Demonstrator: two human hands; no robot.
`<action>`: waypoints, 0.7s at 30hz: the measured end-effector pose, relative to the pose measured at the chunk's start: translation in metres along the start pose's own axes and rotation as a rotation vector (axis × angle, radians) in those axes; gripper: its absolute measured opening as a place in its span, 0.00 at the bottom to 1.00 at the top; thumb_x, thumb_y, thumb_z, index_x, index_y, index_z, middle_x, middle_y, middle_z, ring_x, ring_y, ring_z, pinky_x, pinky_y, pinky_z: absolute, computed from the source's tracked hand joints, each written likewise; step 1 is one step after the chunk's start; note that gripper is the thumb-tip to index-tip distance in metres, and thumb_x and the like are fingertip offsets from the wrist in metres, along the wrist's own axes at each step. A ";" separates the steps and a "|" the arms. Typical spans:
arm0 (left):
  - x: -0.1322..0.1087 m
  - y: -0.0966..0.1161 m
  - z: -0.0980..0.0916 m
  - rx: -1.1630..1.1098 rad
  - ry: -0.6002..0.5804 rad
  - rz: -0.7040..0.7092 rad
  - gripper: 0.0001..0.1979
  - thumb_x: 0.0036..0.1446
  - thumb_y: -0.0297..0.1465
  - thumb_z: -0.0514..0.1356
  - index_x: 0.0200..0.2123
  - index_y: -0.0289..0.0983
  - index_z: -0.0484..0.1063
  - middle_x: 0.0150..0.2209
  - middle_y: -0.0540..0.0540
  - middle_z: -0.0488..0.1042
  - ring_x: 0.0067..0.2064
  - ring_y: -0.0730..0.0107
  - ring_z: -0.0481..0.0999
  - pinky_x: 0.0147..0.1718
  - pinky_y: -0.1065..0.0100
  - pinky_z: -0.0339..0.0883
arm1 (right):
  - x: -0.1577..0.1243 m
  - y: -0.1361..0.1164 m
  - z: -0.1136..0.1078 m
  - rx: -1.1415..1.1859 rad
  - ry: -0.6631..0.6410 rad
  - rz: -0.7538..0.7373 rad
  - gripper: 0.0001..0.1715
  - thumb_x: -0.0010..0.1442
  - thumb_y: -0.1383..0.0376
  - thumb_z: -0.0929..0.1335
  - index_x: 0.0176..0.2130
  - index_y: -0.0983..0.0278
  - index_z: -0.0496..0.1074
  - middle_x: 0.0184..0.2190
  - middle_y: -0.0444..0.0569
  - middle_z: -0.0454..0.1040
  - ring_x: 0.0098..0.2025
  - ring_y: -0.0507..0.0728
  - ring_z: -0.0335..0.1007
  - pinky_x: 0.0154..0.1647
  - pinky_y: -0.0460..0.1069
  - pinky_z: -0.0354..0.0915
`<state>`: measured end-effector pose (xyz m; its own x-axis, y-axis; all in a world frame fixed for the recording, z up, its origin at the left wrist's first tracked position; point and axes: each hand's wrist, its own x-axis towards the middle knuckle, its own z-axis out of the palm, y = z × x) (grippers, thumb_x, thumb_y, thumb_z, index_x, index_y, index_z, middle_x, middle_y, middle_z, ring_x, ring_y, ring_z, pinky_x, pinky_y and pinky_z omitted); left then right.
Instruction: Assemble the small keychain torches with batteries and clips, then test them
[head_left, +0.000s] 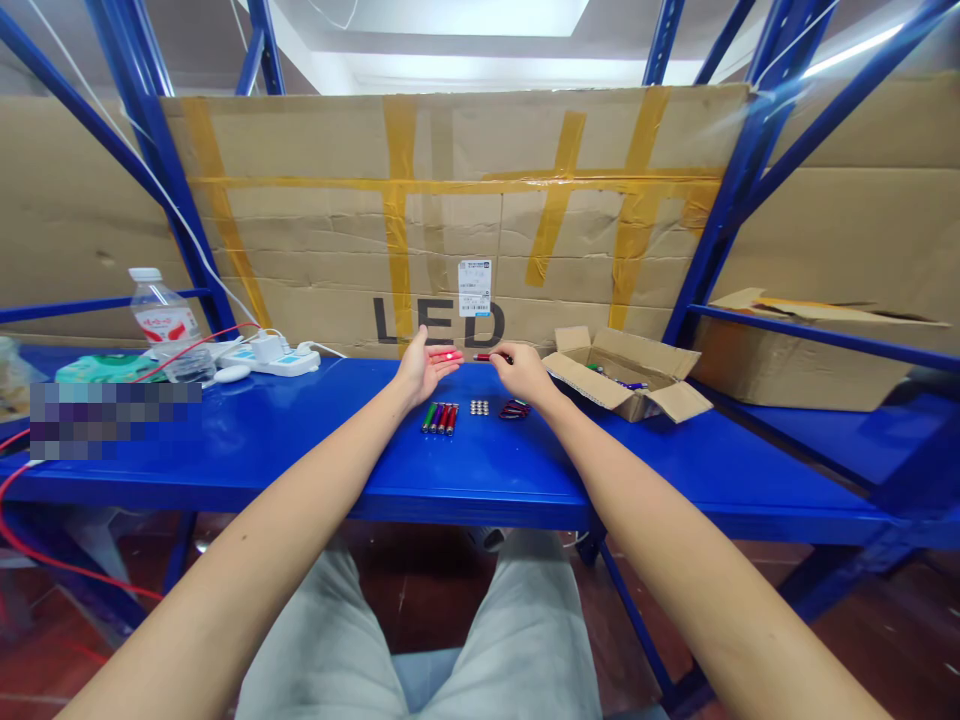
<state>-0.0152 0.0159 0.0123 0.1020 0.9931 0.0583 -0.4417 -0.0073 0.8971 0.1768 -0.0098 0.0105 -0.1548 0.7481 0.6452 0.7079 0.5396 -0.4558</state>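
Red tube (pixel 482 357) sits pinched in right fingers (pixel 507 354), left fingers (pixel 444 357) spread empty, lit red.

The person wears light grey trousers (pixel 532 630), both forearms (pixel 291 530) bare.

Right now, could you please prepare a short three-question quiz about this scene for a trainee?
1. What does the right hand hold?
2. True or false: the left hand is closed into a fist.
3. What lies between the coloured tubes and the dark bundle? a) bottle; b) silver discs; c) power strip

Key: 1. a slim red tube; 2. false, it is open with red light on it; 3. b.
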 end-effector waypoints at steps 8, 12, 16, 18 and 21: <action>0.000 0.000 0.000 0.011 -0.008 0.002 0.38 0.65 0.54 0.45 0.46 0.22 0.75 0.39 0.27 0.79 0.43 0.56 0.81 0.45 0.63 0.74 | 0.000 -0.001 -0.001 -0.003 0.005 -0.023 0.13 0.62 0.69 0.65 0.35 0.67 0.79 0.37 0.54 0.82 0.40 0.58 0.76 0.44 0.49 0.65; 0.000 -0.001 0.000 0.015 -0.023 -0.003 0.37 0.65 0.54 0.44 0.45 0.24 0.75 0.38 0.29 0.79 0.42 0.56 0.81 0.46 0.62 0.74 | -0.001 -0.002 -0.002 0.019 0.031 -0.036 0.13 0.63 0.69 0.64 0.38 0.67 0.80 0.39 0.54 0.82 0.42 0.58 0.76 0.44 0.49 0.65; 0.001 -0.001 0.000 0.012 -0.021 -0.001 0.37 0.65 0.54 0.45 0.44 0.24 0.75 0.38 0.29 0.79 0.42 0.56 0.81 0.45 0.62 0.74 | -0.001 -0.002 -0.001 -0.001 0.013 -0.041 0.13 0.63 0.69 0.64 0.37 0.67 0.80 0.39 0.54 0.82 0.42 0.58 0.76 0.44 0.49 0.65; 0.001 -0.001 0.000 0.010 -0.023 -0.002 0.37 0.65 0.54 0.45 0.44 0.24 0.75 0.38 0.29 0.79 0.42 0.56 0.81 0.45 0.62 0.74 | -0.001 -0.001 -0.001 0.000 0.015 -0.037 0.12 0.63 0.69 0.65 0.38 0.67 0.79 0.40 0.55 0.82 0.43 0.58 0.76 0.45 0.49 0.65; 0.001 0.000 0.000 0.009 -0.018 -0.003 0.37 0.65 0.53 0.45 0.45 0.24 0.75 0.39 0.28 0.79 0.43 0.55 0.81 0.44 0.62 0.74 | -0.001 0.000 0.000 -0.004 -0.014 -0.028 0.12 0.63 0.69 0.65 0.36 0.66 0.79 0.38 0.54 0.82 0.41 0.58 0.76 0.44 0.49 0.64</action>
<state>-0.0152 0.0165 0.0120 0.1192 0.9909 0.0633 -0.4336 -0.0054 0.9011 0.1772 -0.0101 0.0101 -0.1847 0.7381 0.6490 0.7061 0.5590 -0.4347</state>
